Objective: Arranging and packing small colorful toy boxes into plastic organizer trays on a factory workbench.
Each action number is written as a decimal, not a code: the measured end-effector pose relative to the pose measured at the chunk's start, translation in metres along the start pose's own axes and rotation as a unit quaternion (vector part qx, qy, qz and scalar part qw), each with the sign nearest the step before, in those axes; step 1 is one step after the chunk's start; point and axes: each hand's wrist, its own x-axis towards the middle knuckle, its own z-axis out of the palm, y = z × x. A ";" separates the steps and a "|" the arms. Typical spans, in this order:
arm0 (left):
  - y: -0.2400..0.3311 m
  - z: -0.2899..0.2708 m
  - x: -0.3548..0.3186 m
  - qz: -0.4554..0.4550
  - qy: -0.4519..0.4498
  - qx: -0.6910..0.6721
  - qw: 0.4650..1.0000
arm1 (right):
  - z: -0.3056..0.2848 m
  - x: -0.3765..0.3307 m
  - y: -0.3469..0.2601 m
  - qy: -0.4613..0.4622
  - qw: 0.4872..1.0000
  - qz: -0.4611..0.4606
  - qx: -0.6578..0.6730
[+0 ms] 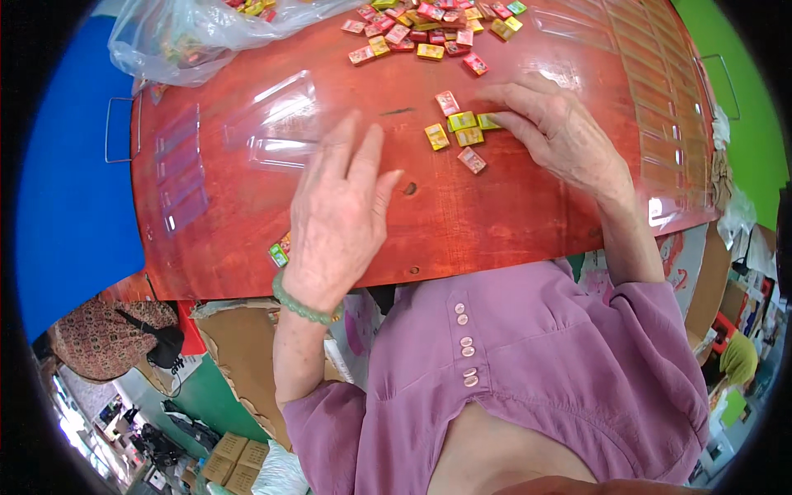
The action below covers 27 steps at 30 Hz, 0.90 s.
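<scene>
My left hand (337,210), with a green bead bracelet at the wrist, hovers over the red table (412,223). Its fingers are spread and slightly blurred, with nothing seen in them. Behind its fingertips lies a clear plastic tray (280,115). My right hand (565,136) has its thumb and forefinger apart beside a yellow-green small box (488,121); the thumb tip is at or very near it. Around that box lie a yellow box (436,136), a red-pink box (446,103), another pinkish box (472,160) and a few more. A green-ended box (279,254) shows partly behind my left wrist.
A heap of small red and yellow boxes (429,33) lies at the far middle. The clear plastic bag (198,41) at far left holds more. Clear trays stand stacked at right (672,107) and at left (180,169). Cardboard (239,351) hangs below the near edge.
</scene>
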 end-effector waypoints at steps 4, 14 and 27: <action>0.024 0.016 0.008 0.010 -0.005 -0.073 0.997 | -0.002 -0.001 -0.008 -0.014 0.999 -0.025 -0.018; 0.037 0.047 0.022 0.029 0.057 -0.016 0.998 | 0.014 -0.007 0.002 -0.022 0.999 -0.015 -0.044; 0.058 0.046 0.000 -0.066 0.008 -0.086 0.994 | 0.014 -0.022 -0.010 -0.084 0.996 0.024 0.011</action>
